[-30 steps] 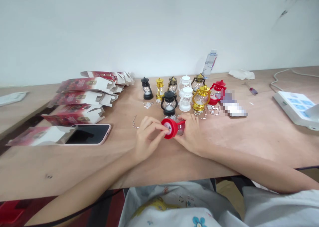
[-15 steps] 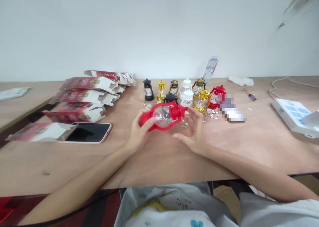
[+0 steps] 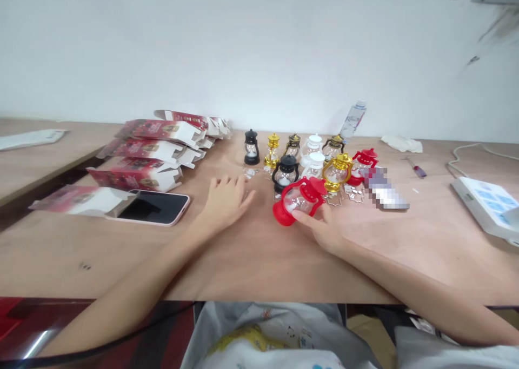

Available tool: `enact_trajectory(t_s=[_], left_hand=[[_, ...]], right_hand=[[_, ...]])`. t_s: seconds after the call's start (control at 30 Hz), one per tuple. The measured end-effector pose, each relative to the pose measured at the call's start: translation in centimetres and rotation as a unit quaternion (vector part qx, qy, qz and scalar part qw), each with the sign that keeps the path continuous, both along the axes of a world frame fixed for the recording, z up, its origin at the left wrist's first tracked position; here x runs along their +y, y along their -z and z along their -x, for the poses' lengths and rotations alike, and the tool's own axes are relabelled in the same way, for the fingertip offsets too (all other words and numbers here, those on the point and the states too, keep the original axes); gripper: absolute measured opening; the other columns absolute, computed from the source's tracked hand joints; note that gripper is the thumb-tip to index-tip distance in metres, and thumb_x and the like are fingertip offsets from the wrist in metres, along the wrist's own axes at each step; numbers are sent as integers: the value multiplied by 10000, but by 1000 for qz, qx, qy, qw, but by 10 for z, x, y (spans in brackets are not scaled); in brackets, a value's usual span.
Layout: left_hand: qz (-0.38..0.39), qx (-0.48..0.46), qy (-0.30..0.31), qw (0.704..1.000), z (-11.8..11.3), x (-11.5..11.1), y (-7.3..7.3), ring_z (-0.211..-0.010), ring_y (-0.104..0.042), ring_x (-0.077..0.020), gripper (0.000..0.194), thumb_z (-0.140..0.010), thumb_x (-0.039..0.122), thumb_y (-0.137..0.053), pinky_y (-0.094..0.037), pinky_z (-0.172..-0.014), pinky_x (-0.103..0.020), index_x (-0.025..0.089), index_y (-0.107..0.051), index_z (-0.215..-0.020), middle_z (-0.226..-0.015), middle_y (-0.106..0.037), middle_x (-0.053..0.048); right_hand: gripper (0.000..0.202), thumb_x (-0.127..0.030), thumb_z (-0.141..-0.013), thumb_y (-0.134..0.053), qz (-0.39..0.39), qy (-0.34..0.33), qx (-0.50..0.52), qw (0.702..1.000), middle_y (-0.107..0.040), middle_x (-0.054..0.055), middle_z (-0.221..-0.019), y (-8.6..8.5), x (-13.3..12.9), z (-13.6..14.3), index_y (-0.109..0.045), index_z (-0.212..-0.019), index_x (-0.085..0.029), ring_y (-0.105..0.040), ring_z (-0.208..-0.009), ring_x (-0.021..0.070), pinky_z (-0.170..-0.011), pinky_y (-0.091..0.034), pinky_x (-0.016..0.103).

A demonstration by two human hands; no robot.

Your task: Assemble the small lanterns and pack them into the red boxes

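Note:
My right hand (image 3: 326,228) grips a red toy lantern (image 3: 299,200) with a clear globe, its top tilted to the right, just over the table. Thumb in front, its other fingers go behind the lantern and are partly hidden. My left hand (image 3: 227,199) is empty, fingers apart and palm down, low over the table left of the lantern. Behind the red lantern stands a black lantern (image 3: 285,173). A gold lantern (image 3: 337,172) and a white lantern (image 3: 313,165) are close by, with thin wire pieces (image 3: 334,199) lying before them.
Flattened red-and-white boxes (image 3: 138,173) lie stacked at the left beside a phone (image 3: 156,207). At the back are more lanterns (image 3: 251,147) and a water bottle (image 3: 354,120). To the right lie a second, blurred-out phone (image 3: 387,190), a screwdriver (image 3: 419,170) and a white device (image 3: 484,204).
The red lantern has passed from my left hand into my right and sits lower and further right. My left hand has let go and moved toward the table. The view has shifted slightly.

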State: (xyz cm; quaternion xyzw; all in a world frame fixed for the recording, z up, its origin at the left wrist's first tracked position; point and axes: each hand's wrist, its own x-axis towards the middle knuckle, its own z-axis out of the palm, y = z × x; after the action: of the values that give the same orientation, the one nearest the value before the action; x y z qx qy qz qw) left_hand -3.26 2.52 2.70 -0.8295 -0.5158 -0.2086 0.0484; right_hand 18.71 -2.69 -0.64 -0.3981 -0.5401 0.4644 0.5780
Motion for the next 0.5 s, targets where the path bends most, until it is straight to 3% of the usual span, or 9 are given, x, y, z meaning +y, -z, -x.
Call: enact_trajectory(t_s=[0.1,0.2,0.3,0.4,0.5], left_hand=[[8,131,-64,989,6,7,2,-879,-604,-361,296,-840,391,-517,-395,-788,-506,116,-619,-880,-903,-682,-193],[17,169,-39,985,3,9,6,-834,-612,-345,242,-827,331,-520,-391,-731,-459,135,-631,-738,-850,-686,-179],[-10,189,-26,982,0,9,10,-815,-620,-334,204,-816,178,-472,-382,-695,-429,133,-619,-682,-817,-687,-181],[-42,184,-22,982,-2,10,12,-790,-624,-316,151,-791,126,-464,-390,-695,-420,125,-600,-725,-802,-682,-185],[-53,74,-8,996,0,9,8,-688,-609,-251,155,-854,158,-406,-398,-654,-372,134,-558,-835,-736,-656,-127]], right_hand=[[509,-399,-655,-781,-1,-6,-30,1000,-647,59,-1160,-2,0,0,-563,-1086,-241,-600,-1091,232,-997,-459,440],[585,-378,-668,-780,-29,-16,-52,998,-631,48,-1183,-5,-2,1,-484,-1162,-269,-590,-1104,213,-966,-482,404],[488,-404,-739,-718,-36,-41,-67,996,-649,46,-1118,-6,-4,0,-488,-1144,-260,-611,-1047,203,-915,-504,381],[416,-428,-778,-670,-31,-53,-79,995,-644,42,-1118,-4,-3,-2,-515,-1122,-252,-617,-1011,197,-883,-513,363],[396,-431,-809,-631,-38,-44,-91,994,-628,42,-1158,-1,0,-4,-532,-1147,-252,-598,-1044,197,-910,-493,356]])
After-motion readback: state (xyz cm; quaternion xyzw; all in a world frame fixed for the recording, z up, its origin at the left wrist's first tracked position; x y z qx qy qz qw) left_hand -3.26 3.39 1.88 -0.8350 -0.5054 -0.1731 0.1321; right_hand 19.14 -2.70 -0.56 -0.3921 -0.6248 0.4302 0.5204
